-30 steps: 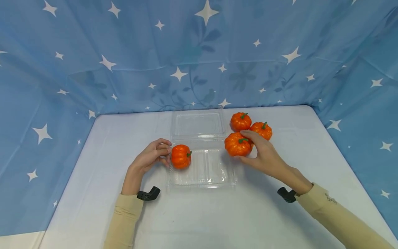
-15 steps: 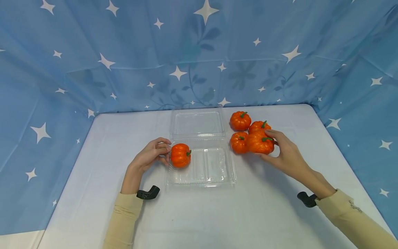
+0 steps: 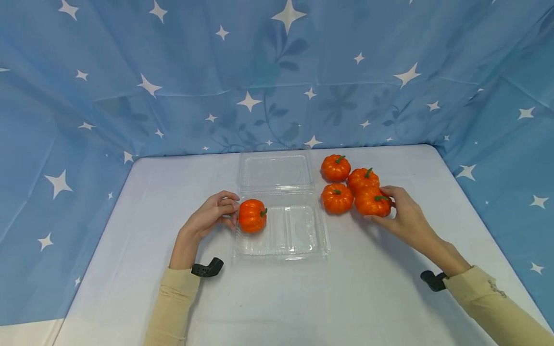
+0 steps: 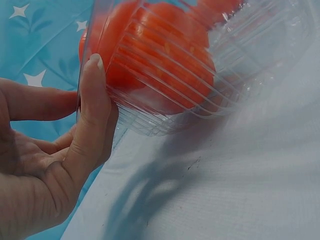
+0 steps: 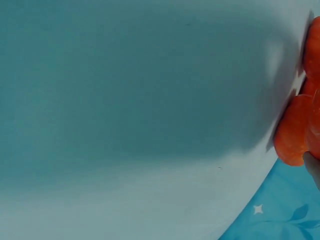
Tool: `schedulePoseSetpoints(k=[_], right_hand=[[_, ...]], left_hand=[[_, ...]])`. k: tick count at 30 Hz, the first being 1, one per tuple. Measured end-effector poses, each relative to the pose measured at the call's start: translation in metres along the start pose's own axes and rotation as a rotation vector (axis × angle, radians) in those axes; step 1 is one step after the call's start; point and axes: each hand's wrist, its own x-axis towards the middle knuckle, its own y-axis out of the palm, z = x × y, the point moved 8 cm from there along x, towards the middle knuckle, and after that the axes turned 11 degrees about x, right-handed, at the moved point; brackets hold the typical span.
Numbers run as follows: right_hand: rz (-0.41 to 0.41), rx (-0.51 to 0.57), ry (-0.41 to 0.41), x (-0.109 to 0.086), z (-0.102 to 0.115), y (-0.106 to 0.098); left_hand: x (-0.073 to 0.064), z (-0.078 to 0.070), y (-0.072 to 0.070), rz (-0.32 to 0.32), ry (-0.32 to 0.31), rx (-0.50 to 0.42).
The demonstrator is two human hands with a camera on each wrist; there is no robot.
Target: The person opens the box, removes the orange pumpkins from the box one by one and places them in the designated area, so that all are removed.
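Observation:
In the head view a clear plastic clamshell container (image 3: 298, 257) lies open, its lid (image 3: 277, 170) folded back. One orange toy pumpkin (image 3: 252, 216) rests on its side at the left end, green stem pointing right. My left hand (image 3: 212, 211) pinches the container's left rim between thumb and fingers, plain in the left wrist view, where the rim stands raised above the cloth. My right hand (image 3: 404, 216) grips another toy pumpkin (image 3: 372, 202) from its right side. That pumpkin overlaps the one behind it. At the right wrist view's edge, a fingertip (image 5: 312, 167) touches orange.
Right of the container sit three more toy pumpkins: one at the back (image 3: 335, 167), one in front (image 3: 337, 198) and one to the right (image 3: 362, 179). A white cloth covers the table (image 3: 277, 302). A blue star-patterned curtain (image 3: 195, 96) encloses the back and sides.
My right hand has moved right with its pumpkin, away from the container's right edge, uncovering the front pumpkin it had hidden. My left hand has stayed on the rim.

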Motion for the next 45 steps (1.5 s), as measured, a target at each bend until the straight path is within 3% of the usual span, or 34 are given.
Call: schedulePoseSetpoints(k=[20, 28, 35, 40, 45], right_hand=[[0.051, -0.035, 0.037, -0.004, -0.024, 0.020], [0.121, 0.007, 0.122, -0.002, -0.028, 0.022], [0.106, -0.010, 0.079, 0.004, -0.016, 0.014], [0.058, -0.027, 0.002, 0.014, 0.006, 0.005], [0.066, 0.015, -0.054, 0.024, 0.030, 0.009]], left_hand=[[-0.001, 0.000, 0.000, 0.002, -0.002, 0.006], [-0.001, 0.000, 0.000, -0.014, -0.009, 0.004], [-0.002, -0.001, 0.001, -0.042, -0.026, 0.006], [-0.003, -0.001, 0.001, -0.060, -0.032, 0.007], [-0.004, -0.001, 0.000, -0.074, -0.043, 0.010]])
